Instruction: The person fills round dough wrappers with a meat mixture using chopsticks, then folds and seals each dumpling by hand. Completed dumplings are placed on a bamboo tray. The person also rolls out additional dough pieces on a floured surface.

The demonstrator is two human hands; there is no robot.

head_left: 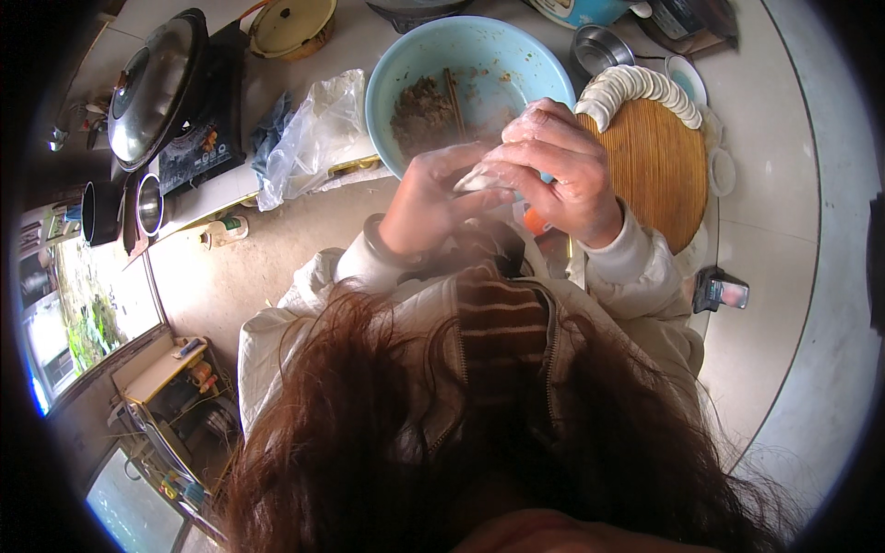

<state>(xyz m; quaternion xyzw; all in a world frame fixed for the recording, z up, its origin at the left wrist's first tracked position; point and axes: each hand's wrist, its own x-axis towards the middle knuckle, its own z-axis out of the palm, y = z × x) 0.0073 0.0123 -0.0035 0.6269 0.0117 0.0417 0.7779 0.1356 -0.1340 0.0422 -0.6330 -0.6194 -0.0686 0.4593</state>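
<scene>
Between my two hands is a white dumpling [480, 179], its wrapper partly hidden by the fingers. My left hand [437, 197] supports it from the left, thumb and fingers around it. The floury fingers of my right hand [561, 166] pinch it from the right. Just beyond the hands stands a light blue basin [515, 66] with brown minced filling [423, 114] on its left side and chopsticks [453, 104] resting in it. To the right lies a round wooden board [653, 166]. Along its far edge curves a row of several shaped dumplings [636, 90].
A clear plastic bag [321, 114] lies left of the basin. Farther left, a lidded pan [155, 86] sits on a black cooktop [204, 155]. A steel bowl [601, 50] stands behind the board. A phone on a holder [722, 292] is at the right.
</scene>
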